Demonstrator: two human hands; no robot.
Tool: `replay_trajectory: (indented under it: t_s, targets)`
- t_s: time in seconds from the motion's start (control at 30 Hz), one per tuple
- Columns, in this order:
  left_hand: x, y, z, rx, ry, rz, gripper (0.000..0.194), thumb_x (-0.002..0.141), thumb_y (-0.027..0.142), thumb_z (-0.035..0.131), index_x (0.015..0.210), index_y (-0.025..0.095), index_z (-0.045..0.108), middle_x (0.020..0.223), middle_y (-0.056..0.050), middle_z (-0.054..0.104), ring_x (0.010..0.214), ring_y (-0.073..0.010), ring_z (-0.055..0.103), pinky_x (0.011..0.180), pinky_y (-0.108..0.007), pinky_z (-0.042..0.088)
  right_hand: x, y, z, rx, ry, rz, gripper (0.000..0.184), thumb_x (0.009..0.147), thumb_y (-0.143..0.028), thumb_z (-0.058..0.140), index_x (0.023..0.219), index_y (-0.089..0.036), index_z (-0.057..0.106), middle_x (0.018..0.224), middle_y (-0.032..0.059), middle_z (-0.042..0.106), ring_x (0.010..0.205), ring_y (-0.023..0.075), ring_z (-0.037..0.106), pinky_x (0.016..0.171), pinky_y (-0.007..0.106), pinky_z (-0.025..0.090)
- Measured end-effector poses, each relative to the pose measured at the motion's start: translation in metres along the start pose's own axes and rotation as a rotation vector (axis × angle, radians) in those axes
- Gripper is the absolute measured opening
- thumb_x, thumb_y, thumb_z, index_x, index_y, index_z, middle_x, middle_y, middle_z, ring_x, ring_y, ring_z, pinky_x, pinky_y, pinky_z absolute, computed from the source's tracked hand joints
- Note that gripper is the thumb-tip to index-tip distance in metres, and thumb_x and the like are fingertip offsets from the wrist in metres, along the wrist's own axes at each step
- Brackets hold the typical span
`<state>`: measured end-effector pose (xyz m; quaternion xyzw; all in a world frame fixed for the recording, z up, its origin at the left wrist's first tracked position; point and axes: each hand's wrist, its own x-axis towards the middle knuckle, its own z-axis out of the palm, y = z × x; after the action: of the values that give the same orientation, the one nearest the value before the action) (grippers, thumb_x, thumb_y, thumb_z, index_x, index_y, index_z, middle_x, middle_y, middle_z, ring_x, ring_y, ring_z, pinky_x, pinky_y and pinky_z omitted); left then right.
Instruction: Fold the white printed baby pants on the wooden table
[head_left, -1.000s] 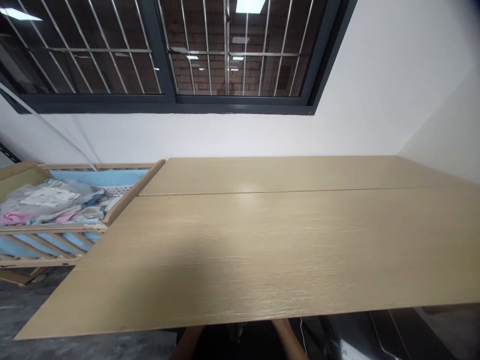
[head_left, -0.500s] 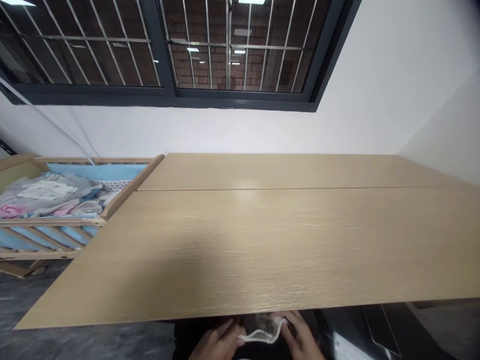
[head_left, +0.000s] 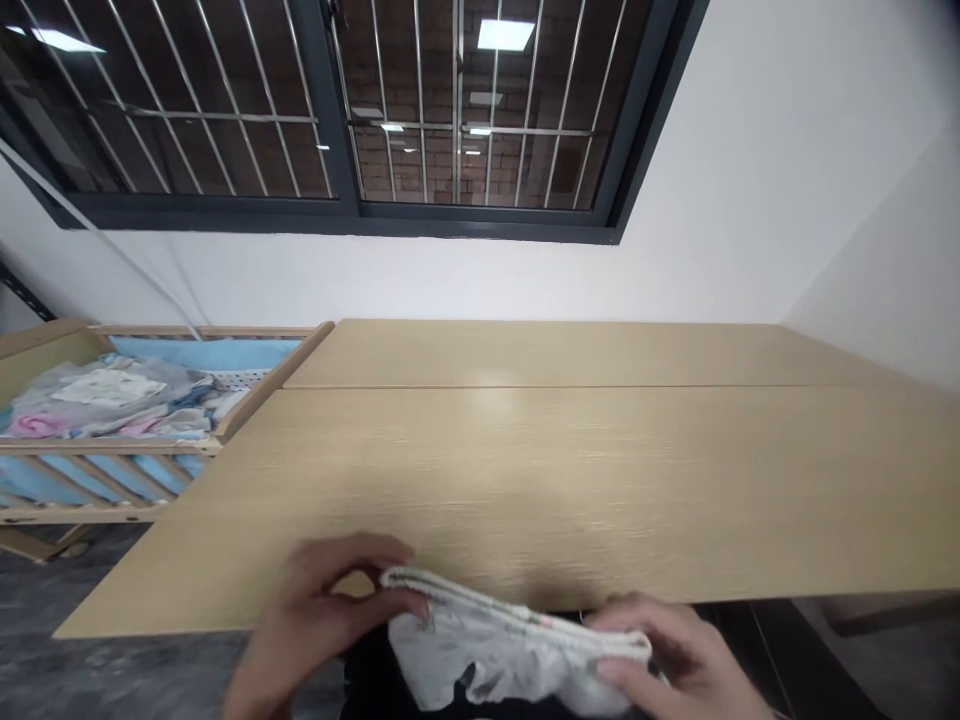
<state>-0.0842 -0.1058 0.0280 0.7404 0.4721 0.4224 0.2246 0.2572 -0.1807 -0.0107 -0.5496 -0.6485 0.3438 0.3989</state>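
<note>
My left hand (head_left: pixel 319 620) and my right hand (head_left: pixel 679 660) each grip one end of a small whitish garment (head_left: pixel 502 650) with a faint print and a ribbed edge. The cloth is stretched between them at the near edge of a long light-wood table (head_left: pixel 570 470). Fingers of both hands are curled round the fabric. The lower part of the garment hangs below the table edge, out of sight at the frame's bottom.
A wooden cot (head_left: pixel 97 440) with blue lining stands at the table's left end, holding a pile of small clothes (head_left: pixel 105 405). A white wall and a barred dark-framed window (head_left: pixel 337 110) rise behind the table. Grey floor lies at the lower left.
Both hands have come up from under the table edge with the garment, which is now spread wider between them at the table's near edge.
</note>
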Motion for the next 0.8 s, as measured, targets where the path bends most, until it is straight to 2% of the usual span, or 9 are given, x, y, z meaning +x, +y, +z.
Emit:
replay_trajectory:
  t_s: [0.1, 0.2, 0.27, 0.33, 0.4, 0.53, 0.63, 0.73, 0.8]
  targets:
    - [0.025, 0.019, -0.023, 0.081, 0.112, 0.084, 0.027, 0.070, 0.054, 0.083, 0.076, 0.029, 0.077, 0.070, 0.005, 0.076, 0.050, -0.0109, 0.064, 0.049, -0.018, 0.053, 0.031, -0.030, -0.012, -0.056, 0.056, -0.233, 0.016, 0.088, -0.041, 0.072, 0.092, -0.027, 0.078, 0.089, 0.0073, 0.075, 0.082, 0.0225, 0.071, 0.072, 0.030, 0.058]
    - [0.057, 0.036, -0.042, 0.222, 0.192, 0.100, 0.034, 0.068, 0.057, 0.082, 0.074, 0.025, 0.075, 0.069, 0.002, 0.074, 0.053, -0.0117, 0.062, 0.052, -0.020, 0.051, 0.076, -0.056, -0.024, -0.117, 0.077, -0.422, 0.016, 0.090, -0.039, 0.071, 0.097, -0.027, 0.078, 0.093, 0.0067, 0.074, 0.088, 0.0215, 0.069, 0.076, 0.033, 0.057]
    - [0.087, 0.041, -0.051, 0.276, 0.116, 0.029, 0.039, 0.068, 0.060, 0.080, 0.077, 0.022, 0.074, 0.067, 0.000, 0.071, 0.058, -0.0146, 0.063, 0.054, -0.023, 0.050, 0.112, -0.063, -0.030, -0.167, 0.104, -0.422, 0.022, 0.088, -0.045, 0.072, 0.099, -0.026, 0.078, 0.093, 0.0066, 0.074, 0.085, 0.0210, 0.068, 0.077, 0.034, 0.057]
    - [0.121, 0.035, -0.057, 0.270, -0.028, -0.061, 0.042, 0.070, 0.059, 0.078, 0.081, 0.019, 0.073, 0.065, 0.000, 0.069, 0.060, -0.0167, 0.065, 0.055, -0.024, 0.050, 0.151, -0.063, -0.032, -0.192, 0.109, -0.342, 0.029, 0.085, -0.048, 0.074, 0.099, -0.022, 0.078, 0.091, 0.0068, 0.074, 0.079, 0.0202, 0.066, 0.072, 0.033, 0.055]
    - [0.156, 0.019, -0.059, 0.236, -0.176, -0.117, 0.040, 0.073, 0.056, 0.076, 0.085, 0.018, 0.072, 0.066, 0.000, 0.069, 0.061, -0.0176, 0.067, 0.058, -0.026, 0.051, 0.191, -0.055, -0.031, -0.162, 0.040, -0.253, 0.031, 0.085, -0.045, 0.074, 0.100, -0.018, 0.077, 0.086, 0.0067, 0.074, 0.075, 0.0195, 0.065, 0.070, 0.032, 0.053]
    - [0.211, -0.035, -0.047, 0.205, -0.400, -0.212, 0.035, 0.076, 0.047, 0.074, 0.090, 0.015, 0.069, 0.080, -0.004, 0.072, 0.068, -0.0186, 0.071, 0.065, -0.027, 0.053, 0.261, -0.028, -0.018, -0.097, -0.182, -0.166, 0.024, 0.093, -0.026, 0.062, 0.111, -0.013, 0.072, 0.106, 0.0101, 0.074, 0.091, 0.0190, 0.066, 0.079, 0.028, 0.051]
    - [0.235, -0.078, -0.024, 0.289, -0.395, -0.241, 0.027, 0.081, 0.042, 0.070, 0.089, 0.016, 0.069, 0.081, -0.003, 0.072, 0.068, -0.0167, 0.069, 0.068, -0.027, 0.052, 0.302, -0.004, 0.001, -0.154, -0.188, -0.112, 0.023, 0.094, -0.016, 0.055, 0.110, -0.011, 0.071, 0.112, 0.0111, 0.073, 0.092, 0.0170, 0.065, 0.079, 0.025, 0.049]
    - [0.249, -0.112, 0.003, 0.376, -0.318, -0.265, 0.022, 0.084, 0.037, 0.069, 0.089, 0.016, 0.069, 0.078, -0.003, 0.070, 0.071, -0.0166, 0.067, 0.074, -0.028, 0.050, 0.334, 0.018, 0.022, -0.263, -0.121, -0.059, 0.022, 0.092, -0.011, 0.055, 0.107, -0.011, 0.072, 0.108, 0.0099, 0.073, 0.086, 0.0141, 0.064, 0.075, 0.022, 0.047]
    - [0.256, -0.130, 0.018, 0.430, -0.269, -0.291, 0.023, 0.088, 0.036, 0.067, 0.095, 0.015, 0.068, 0.084, -0.003, 0.070, 0.079, -0.0177, 0.066, 0.079, -0.031, 0.051, 0.351, 0.032, 0.034, -0.304, -0.074, -0.025, 0.022, 0.089, -0.010, 0.059, 0.108, -0.010, 0.071, 0.105, 0.0089, 0.073, 0.082, 0.0127, 0.063, 0.074, 0.021, 0.046]
